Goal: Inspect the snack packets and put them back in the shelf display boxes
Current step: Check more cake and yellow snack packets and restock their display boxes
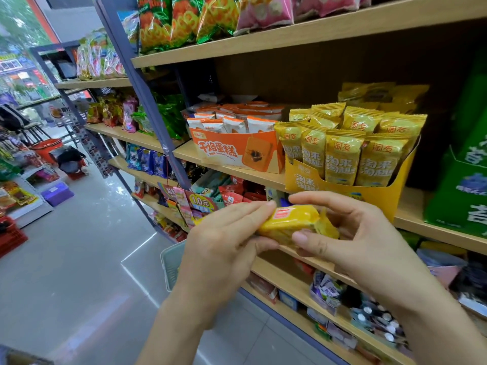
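Both hands on one yellow packet, mid-inspection lol

Left hand grips the packet's left end, right hand pinches the right end, so it lies sideways between them, roughly level. From where I'm watching, the yellow display box sits just above and behind, slightly right, with boxed packets standing upright. Right hand's nearer, so I reckon the packet needs turning on end before going up in.
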